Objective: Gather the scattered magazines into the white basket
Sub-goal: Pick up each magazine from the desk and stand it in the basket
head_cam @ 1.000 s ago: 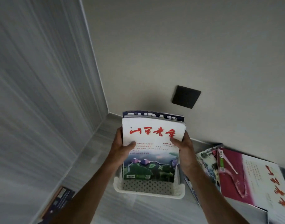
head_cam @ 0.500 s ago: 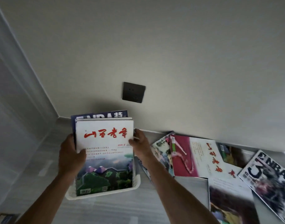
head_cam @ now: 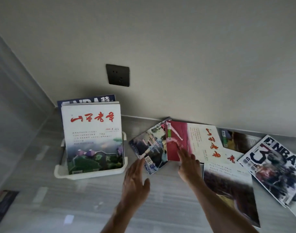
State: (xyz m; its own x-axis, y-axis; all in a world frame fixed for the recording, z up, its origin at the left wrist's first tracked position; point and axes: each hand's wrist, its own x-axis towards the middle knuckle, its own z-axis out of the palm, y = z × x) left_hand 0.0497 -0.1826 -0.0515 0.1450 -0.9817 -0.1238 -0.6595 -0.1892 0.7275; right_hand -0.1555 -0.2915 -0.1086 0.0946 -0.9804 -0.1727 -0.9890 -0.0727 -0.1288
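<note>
The white basket (head_cam: 86, 175) stands on the grey floor by the wall corner. Upright in it are a white magazine with red characters (head_cam: 91, 137) and a blue NBA magazine (head_cam: 86, 100) behind it. Several magazines lie scattered to the right: a dark one (head_cam: 149, 145), a red-and-white one (head_cam: 192, 140), a white one with a dark photo (head_cam: 227, 182) and an NBA magazine (head_cam: 274, 167). My left hand (head_cam: 135, 180) hovers with straight fingers at the dark magazine's near corner. The fingertips of my right hand (head_cam: 189, 163) rest on the red-and-white magazine's near edge.
A black wall socket (head_cam: 117, 75) sits above the basket. Another dark magazine (head_cam: 2, 206) lies at the lower left edge. A partly covered magazine (head_cam: 236, 140) lies against the wall behind the scattered pile. Bare floor stretches in front of the basket.
Both hands let go of the white magazine, which now stands in the basket, and moved right to the scattered pile. The view also swung right.
</note>
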